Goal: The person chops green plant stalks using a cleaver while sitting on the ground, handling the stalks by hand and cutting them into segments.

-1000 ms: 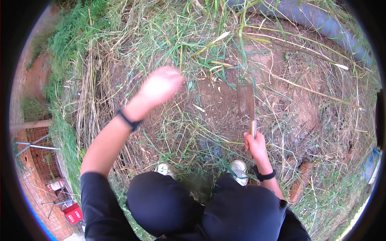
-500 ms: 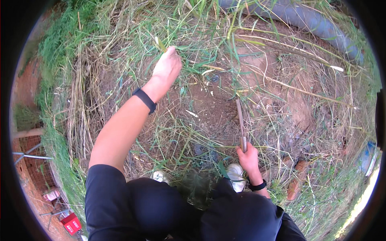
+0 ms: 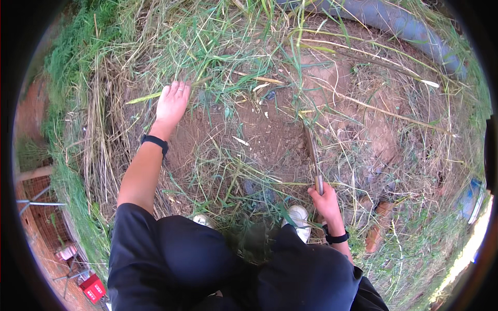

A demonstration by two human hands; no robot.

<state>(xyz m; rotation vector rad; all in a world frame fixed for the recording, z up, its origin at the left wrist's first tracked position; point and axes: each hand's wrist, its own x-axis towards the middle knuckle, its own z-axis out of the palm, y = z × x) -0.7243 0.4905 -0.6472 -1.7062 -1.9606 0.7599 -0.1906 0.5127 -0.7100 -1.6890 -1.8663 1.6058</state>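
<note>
My left hand point(image 3: 173, 103) is over the grass left of the bare soil, its fingers closed across a yellow-green plant stalk point(image 3: 143, 98). The stalk sticks out on both sides of the hand. In my right hand point(image 3: 327, 203) is the handle of a sickle point(image 3: 312, 147), near my right shoe. Its narrow dark blade points away from me, and the tip is down by the soil and cut stems. Loose green grass blades and pale plant bits point(image 3: 240, 141) lie between the two hands.
A thick grey pipe point(image 3: 384, 22) curves along the far right. Long dry stalks point(image 3: 384, 106) lie below it. My white shoes point(image 3: 298, 222) stand close in. A brick point(image 3: 381, 228) lies to the right, and a red box point(image 3: 93, 288) is at the lower left.
My left hand has moved left and nearer to me with the stalk, which now lies crosswise. My right hand has shifted slightly right, still on the sickle.
</note>
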